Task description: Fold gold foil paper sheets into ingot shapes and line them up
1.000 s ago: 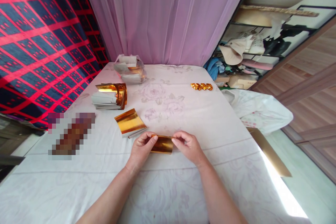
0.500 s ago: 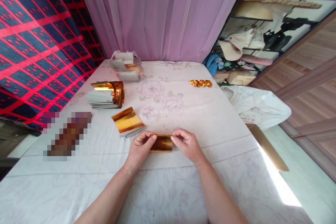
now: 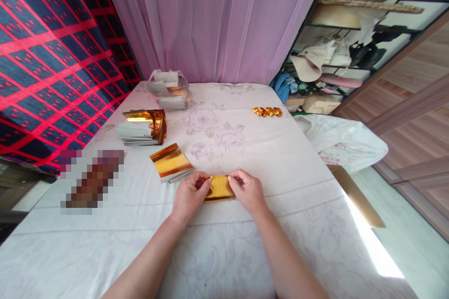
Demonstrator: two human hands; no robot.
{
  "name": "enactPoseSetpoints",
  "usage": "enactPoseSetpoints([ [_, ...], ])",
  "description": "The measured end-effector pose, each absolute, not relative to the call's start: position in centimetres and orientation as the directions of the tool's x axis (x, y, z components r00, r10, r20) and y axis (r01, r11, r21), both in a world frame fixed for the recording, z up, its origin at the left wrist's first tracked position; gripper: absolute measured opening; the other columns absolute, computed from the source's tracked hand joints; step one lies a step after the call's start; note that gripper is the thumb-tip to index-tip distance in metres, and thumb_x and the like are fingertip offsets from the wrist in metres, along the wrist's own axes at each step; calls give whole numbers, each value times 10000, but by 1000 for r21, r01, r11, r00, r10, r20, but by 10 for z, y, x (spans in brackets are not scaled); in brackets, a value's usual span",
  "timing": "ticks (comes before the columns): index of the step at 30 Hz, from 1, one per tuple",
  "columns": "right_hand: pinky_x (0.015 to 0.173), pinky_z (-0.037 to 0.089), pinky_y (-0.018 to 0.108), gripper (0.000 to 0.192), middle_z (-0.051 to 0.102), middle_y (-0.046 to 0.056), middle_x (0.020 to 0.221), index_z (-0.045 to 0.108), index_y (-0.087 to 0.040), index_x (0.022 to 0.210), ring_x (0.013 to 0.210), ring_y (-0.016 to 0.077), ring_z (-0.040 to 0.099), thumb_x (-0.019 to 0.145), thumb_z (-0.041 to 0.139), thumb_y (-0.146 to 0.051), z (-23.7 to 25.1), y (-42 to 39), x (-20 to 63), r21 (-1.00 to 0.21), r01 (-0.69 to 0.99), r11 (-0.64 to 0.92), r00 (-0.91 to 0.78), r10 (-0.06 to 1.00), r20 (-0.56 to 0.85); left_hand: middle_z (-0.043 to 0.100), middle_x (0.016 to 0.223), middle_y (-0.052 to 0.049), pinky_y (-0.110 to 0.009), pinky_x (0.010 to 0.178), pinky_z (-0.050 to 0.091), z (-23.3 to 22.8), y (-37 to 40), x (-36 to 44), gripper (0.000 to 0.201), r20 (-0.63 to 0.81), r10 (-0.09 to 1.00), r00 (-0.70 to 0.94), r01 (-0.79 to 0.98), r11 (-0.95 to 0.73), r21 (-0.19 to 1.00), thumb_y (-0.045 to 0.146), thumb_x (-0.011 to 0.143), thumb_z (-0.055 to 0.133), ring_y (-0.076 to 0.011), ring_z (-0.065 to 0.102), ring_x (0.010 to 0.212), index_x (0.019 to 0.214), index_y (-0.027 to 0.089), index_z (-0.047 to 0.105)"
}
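Note:
A small sheet of gold foil paper [image 3: 220, 188] is held low over the table between my two hands. My left hand [image 3: 191, 194] pinches its left end, thumb on top. At the right end, the thumb and fingers of my right hand [image 3: 248, 191] grip the upper corner. The sheet's gold face is turned up, and its long edge lies crosswise before me. Just beyond my left hand rests a small pile of gold foil sheets [image 3: 171, 162] with pale undersides. Three crumpled or folded gold foil pieces [image 3: 267, 112] sit in a row at the far right.
A thick stack of foil sheets [image 3: 140, 133] stands at the left, with a clear plastic bag of more sheets [image 3: 170, 91] behind it. A flowered cloth covers the table [image 3: 224, 261]. Beyond its right edge are a white plastic bag [image 3: 351, 142] and a shelf [image 3: 333, 25] with shoes.
The gold sheet has shifted slightly right and its face has tilted, looking brighter. My left hand has moved a little to the right with it; both hands keep their grip.

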State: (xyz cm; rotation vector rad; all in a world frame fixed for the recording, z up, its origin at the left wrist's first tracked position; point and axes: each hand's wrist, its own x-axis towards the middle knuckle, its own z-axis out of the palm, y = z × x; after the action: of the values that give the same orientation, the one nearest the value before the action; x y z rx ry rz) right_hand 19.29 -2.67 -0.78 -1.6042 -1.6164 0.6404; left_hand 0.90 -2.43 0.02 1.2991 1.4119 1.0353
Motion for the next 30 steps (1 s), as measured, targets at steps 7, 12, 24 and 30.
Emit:
enactPoseSetpoints([
  [7, 621, 374, 229, 146, 702, -15, 712, 663, -240, 766, 667, 139, 616, 835, 536, -264, -8, -22, 191, -572, 819, 45, 71, 981, 179, 691, 800, -5, -277, 672, 424, 16, -15, 17, 233, -2, 997, 72, 902, -64, 428, 294, 869, 603, -205, 636, 833, 1091, 228, 624],
  [12, 654, 364, 238, 125, 686, -2, 742, 659, -228, 752, 710, 143, 603, 835, 566, -213, -9, -17, 190, -461, 885, 64, 42, 975, 217, 686, 891, -51, -315, 780, 451, 14, -9, 23, 244, 19, 993, 115, 933, -115, 341, 286, 899, 582, -242, 612, 943, 1131, 219, 614],
  [24, 698, 381, 250, 106, 662, 2, 866, 625, -234, 907, 811, 163, 590, 824, 594, -174, -14, -15, 190, -486, 872, 56, 54, 976, 210, 616, 958, -57, -318, 820, 448, 13, -6, 19, 166, 71, 973, 219, 921, -230, 315, 280, 917, 556, -229, 549, 967, 885, 236, 713],
  [30, 757, 407, 250, 184, 656, 19, 943, 672, -249, 857, 888, 159, 590, 889, 519, -151, -7, -13, 193, -449, 883, 138, -81, 986, 143, 614, 968, -69, -355, 843, 452, 16, -8, 12, 214, 45, 953, 300, 905, -299, 304, 399, 858, 639, -247, 560, 947, 941, 216, 712],
])
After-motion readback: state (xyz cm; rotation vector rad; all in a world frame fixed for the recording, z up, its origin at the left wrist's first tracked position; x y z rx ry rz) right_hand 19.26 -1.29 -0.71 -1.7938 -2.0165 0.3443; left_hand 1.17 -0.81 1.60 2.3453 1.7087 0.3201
